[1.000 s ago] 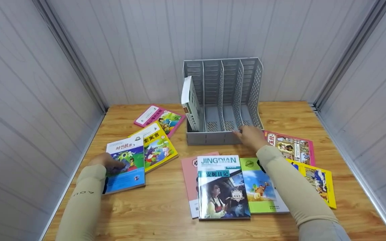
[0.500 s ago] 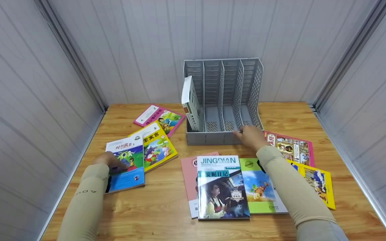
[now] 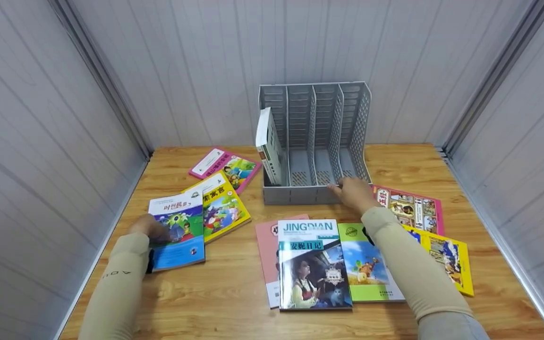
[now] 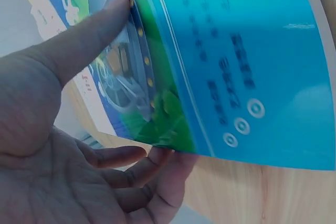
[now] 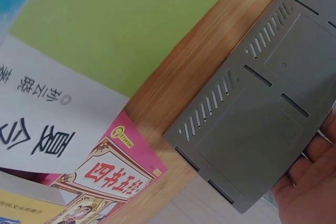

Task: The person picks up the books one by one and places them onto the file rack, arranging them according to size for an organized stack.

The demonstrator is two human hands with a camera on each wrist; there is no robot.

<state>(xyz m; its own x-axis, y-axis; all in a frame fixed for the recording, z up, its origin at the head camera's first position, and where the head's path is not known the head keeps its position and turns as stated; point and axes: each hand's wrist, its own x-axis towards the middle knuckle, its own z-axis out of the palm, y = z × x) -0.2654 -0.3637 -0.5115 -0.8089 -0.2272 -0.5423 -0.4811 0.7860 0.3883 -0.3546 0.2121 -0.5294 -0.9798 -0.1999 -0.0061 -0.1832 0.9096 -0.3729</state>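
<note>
At the left of the table my left hand (image 3: 148,229) holds a blue-and-white children's book (image 3: 180,252) by its left edge. In the left wrist view the thumb lies across the glossy cover (image 4: 262,51), and the other fingers curl under the edge. Part of this book overlaps a yellow book (image 3: 227,212). My right hand (image 3: 356,192) grips the front rim of a grey file rack (image 3: 295,195) near its right corner. The right wrist view has fingertips (image 5: 317,148) at the rim of the grey rack. A white book (image 3: 272,151) stands upright, tilted slightly, in the leftmost compartment.
A pink book (image 3: 232,167) lies behind the yellow one. In front of the rack lie a girl-cover book (image 3: 314,269), a salmon-pink book (image 3: 266,255) and a green-edged book (image 3: 366,264). Right of them are a magenta-edged book (image 3: 411,210) and a yellow book (image 3: 461,264). Walls enclose the table.
My left hand shifts slightly right, then back left, its thumb moving a little on the blue-and-white book. The right hand and the rack stay in place.
</note>
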